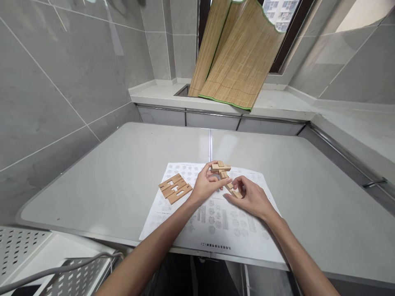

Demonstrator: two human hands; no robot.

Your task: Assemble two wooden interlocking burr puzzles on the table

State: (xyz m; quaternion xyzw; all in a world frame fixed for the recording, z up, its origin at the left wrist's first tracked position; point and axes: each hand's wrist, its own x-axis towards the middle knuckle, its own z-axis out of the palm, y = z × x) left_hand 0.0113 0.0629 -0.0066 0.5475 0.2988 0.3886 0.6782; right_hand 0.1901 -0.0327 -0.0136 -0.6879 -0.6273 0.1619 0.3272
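Observation:
My left hand (204, 185) is closed around joined wooden puzzle pieces (220, 167), light in colour, above a printed sheet (197, 240). One piece lies crosswise at the top. Below it a notched wooden puzzle stick (237, 193) slants down to the right. The fingers of my right hand (254, 197) pinch the stick's lower end. How the pieces interlock is partly hidden by my left fingers. To the left of that hand, flat brown wooden boards (175, 189) with cut-out slots rest side by side on the sheet.
The sheet of puzzle drawings lies on a pale folding table (123, 164) with a centre seam. Behind it is a white ledge (160, 93), where a bamboo mat (234, 57) leans by the window. At lower left stands a white perforated rack (23, 246) with a grey cable (74, 266).

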